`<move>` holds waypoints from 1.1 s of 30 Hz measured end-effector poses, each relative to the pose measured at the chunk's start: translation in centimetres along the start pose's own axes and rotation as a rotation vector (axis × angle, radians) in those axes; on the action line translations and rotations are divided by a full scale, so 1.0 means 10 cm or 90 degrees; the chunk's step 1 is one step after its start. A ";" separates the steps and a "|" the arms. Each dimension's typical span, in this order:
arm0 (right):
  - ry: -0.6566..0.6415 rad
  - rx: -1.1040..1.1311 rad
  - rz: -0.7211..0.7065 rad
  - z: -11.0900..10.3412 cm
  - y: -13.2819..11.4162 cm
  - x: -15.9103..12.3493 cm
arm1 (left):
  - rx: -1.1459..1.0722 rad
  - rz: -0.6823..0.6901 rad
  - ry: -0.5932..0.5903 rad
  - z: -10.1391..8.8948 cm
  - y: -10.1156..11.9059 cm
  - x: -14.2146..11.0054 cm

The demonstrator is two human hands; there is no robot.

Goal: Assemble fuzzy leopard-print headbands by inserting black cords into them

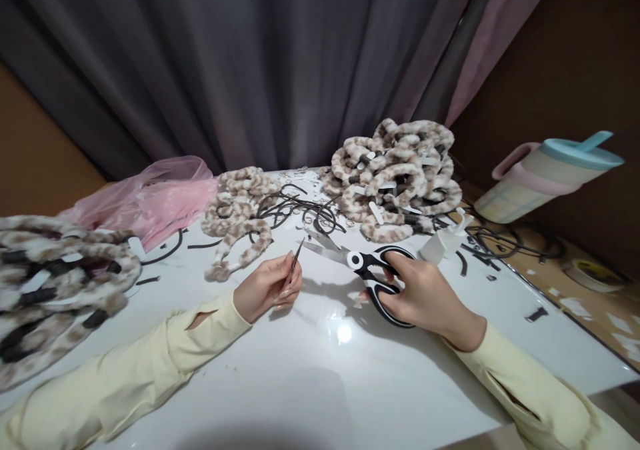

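Over a white table [300, 397], we hold scissors [356, 261] with the blades parted, the fingers of our right hand [423, 297] curled through the handles. Just beside the blade tips, the fingers of our left hand [273, 285] pinch together on a thin dark piece [294, 265]. Beyond the scissors lie tangled cords [327, 220] and piled fuzzy rings [413, 178]; right of the handles, a white bottle [440, 245].

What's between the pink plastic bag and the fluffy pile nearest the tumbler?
Head view: a smaller fluffy pile, then a tangle of dark cords.
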State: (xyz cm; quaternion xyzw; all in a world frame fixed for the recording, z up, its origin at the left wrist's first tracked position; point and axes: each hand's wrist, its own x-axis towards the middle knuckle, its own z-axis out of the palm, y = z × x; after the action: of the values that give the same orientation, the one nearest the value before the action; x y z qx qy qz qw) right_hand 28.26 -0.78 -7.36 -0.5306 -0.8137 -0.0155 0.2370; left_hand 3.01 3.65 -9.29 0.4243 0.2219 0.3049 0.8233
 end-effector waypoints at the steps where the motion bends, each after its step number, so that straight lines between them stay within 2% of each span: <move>1: 0.022 -0.020 -0.021 0.01 0.00 -0.01 | 0.010 0.001 0.002 0.00 -0.01 0.00; 5: 0.083 -0.085 -0.100 0.03 0.00 -0.02 | 0.028 -0.011 -0.009 0.01 -0.03 0.00; 9: 0.111 -0.133 -0.123 0.03 0.00 -0.03 | 0.011 -0.020 -0.014 0.02 -0.04 0.00; 16: 0.095 -0.130 -0.132 0.02 -0.02 -0.03 | 0.016 -0.023 -0.033 0.00 -0.03 0.01; 21: 0.107 -0.137 -0.147 0.05 0.01 -0.04 | 0.037 -0.032 -0.018 0.03 -0.04 -0.02; 24: 0.081 -0.153 -0.111 0.07 0.06 -0.03 | 0.087 -0.070 -0.041 0.08 -0.08 -0.07; 27: 0.007 -0.066 -0.035 0.05 0.11 0.00 | 0.058 -0.103 -0.071 0.11 -0.11 -0.08; 30: -0.019 0.038 0.041 0.01 0.11 0.02 | 0.006 -0.075 -0.040 0.07 -0.07 -0.05; 33: -0.005 0.069 0.065 -0.03 0.08 0.03 | -0.045 -0.050 -0.025 0.00 -0.01 -0.02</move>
State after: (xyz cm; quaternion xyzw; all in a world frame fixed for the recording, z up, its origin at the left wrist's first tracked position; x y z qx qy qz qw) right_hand 28.98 -0.28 -7.12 -0.5580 -0.7860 0.0431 0.2628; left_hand 2.89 3.44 -9.39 0.3921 0.2113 0.2718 0.8531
